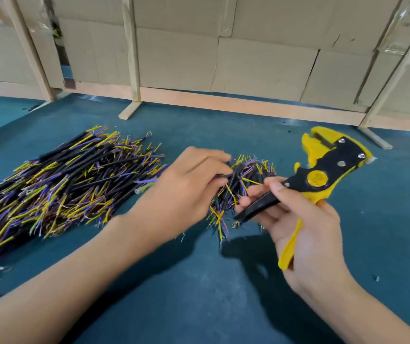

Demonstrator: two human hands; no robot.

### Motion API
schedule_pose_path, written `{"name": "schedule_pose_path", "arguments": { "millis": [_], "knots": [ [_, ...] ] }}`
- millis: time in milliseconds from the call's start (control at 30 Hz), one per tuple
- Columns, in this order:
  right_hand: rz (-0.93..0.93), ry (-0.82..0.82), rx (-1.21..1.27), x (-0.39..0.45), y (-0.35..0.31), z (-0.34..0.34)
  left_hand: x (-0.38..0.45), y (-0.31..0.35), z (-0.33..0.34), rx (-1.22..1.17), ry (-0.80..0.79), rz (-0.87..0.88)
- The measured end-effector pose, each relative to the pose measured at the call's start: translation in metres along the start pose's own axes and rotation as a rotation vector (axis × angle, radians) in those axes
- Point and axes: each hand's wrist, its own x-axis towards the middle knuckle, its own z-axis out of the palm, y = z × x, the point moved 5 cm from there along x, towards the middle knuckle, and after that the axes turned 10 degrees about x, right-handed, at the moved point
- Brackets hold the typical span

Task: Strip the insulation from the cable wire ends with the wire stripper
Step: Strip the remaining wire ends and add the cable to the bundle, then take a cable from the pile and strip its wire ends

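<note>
Desk point(199, 281): teal surface lies bare nearer the camera than the small cable pile point(243, 189).
Cardboard wall point(248, 58): stands beyond the pile on wooden feet.
Large cable heap point(62, 184): left of the pile.
Left hand point(186, 187): fingers pinch a black cable in the pile.
Right hand point(305, 227): grip wrapped round the wire stripper point(323, 175) handles, just right of the pile, head raised.

Both your forearms are bare, with no sleeve showing up to the near edge. Your left hand point(186, 184) and right hand point(305, 229) wear no gloves, rings or watch; the fingernails are short and unpainted.
</note>
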Motion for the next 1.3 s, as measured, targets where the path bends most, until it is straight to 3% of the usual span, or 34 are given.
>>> {"name": "schedule_pose_path", "arguments": {
  "millis": [67,133,267,333,433,467,567,600,867,1000,1067,1167,1300],
  "knots": [
    [-0.058,0.047,-0.013,0.003,-0.007,-0.004,0.013,-0.006,0.011,-0.081,-0.116,-0.274],
    [-0.097,0.088,-0.044,0.008,-0.011,-0.009,0.028,-0.008,0.023,-0.196,-0.345,-0.530],
    [-0.107,0.146,-0.057,0.012,-0.012,-0.017,0.049,0.001,0.029,-0.554,-0.623,-0.753],
    [-0.112,0.147,-0.061,0.012,-0.012,-0.018,0.051,-0.014,0.028,-0.668,-0.587,-0.762],
    [-0.126,0.143,-0.096,0.011,-0.013,-0.018,0.054,-0.058,-0.001,-0.207,-0.454,-0.646],
    [-0.123,0.135,-0.110,0.010,-0.012,-0.017,0.047,-0.074,-0.011,-0.021,-0.525,-0.610],
    [-0.114,0.090,-0.159,0.005,-0.010,-0.011,0.013,-0.107,-0.021,0.441,-0.977,-0.571],
    [-0.115,0.072,-0.185,0.003,-0.009,-0.009,0.004,-0.110,-0.021,0.545,-1.062,-0.542],
    [-0.098,-0.003,-0.241,-0.009,0.003,-0.002,-0.011,-0.095,-0.007,0.800,-0.749,-0.648],
    [-0.111,-0.003,-0.270,-0.008,0.009,-0.002,-0.017,-0.082,-0.007,0.993,-0.646,-0.559],
    [-0.112,-0.009,-0.285,-0.008,0.011,-0.003,-0.015,-0.075,-0.010,0.961,-0.567,-0.522],
    [-0.090,-0.008,-0.299,-0.007,0.012,-0.004,-0.006,-0.068,-0.027,0.822,-0.315,-0.489],
    [-0.040,-0.049,-0.299,-0.006,0.020,-0.001,0.012,-0.037,-0.048,0.530,0.074,-0.171]
  ]
}}
